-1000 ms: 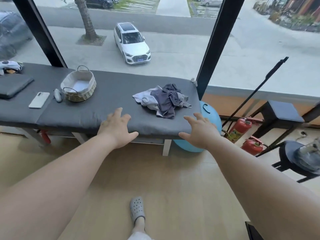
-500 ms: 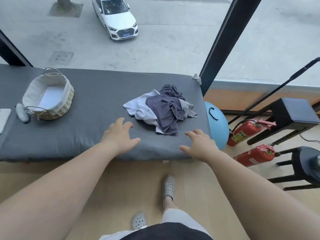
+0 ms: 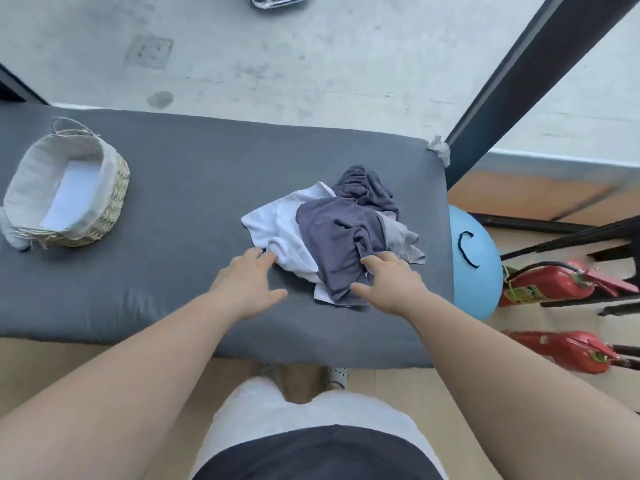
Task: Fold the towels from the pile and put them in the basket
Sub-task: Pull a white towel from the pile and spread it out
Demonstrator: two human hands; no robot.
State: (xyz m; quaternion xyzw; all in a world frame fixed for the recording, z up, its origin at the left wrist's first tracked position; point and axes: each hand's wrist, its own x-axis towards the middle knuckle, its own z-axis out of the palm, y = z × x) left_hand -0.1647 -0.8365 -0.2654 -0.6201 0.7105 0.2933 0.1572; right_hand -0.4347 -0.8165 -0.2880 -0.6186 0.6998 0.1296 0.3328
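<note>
The long grey padded bench (image 3: 180, 209) is spread across the view, and all of the work is laid on it. The crumpled pile of towels (image 3: 360, 216) is found toward three o'clock on the bench, near its right end. A dark grey-violet towel (image 3: 332, 244) is draped over a white towel (image 3: 277, 220). A paler grey piece shows at the pile's four o'clock edge, though how many towels are bundled there cannot be counted with confidence.

The oval woven straw basket with a white cloth lining (image 3: 119, 188) is set well apart, at nine o'clock from the pile, and nothing folded is seen inside it.

The left hand (image 3: 247, 284) is held flat with straight fingers, its tips touching the white towel's six o'clock edge. The right hand (image 3: 394, 285) is laid loosely on the dark towel with the thumb spread, and nothing is gripped by either.

Separation is judged to be the step in hand. The top towel is best pinched by one corner and lifted clear, so that the white one is not dragged along. It should then be smoothed flat on the bare cushion toward nine o'clock before folding.
</note>
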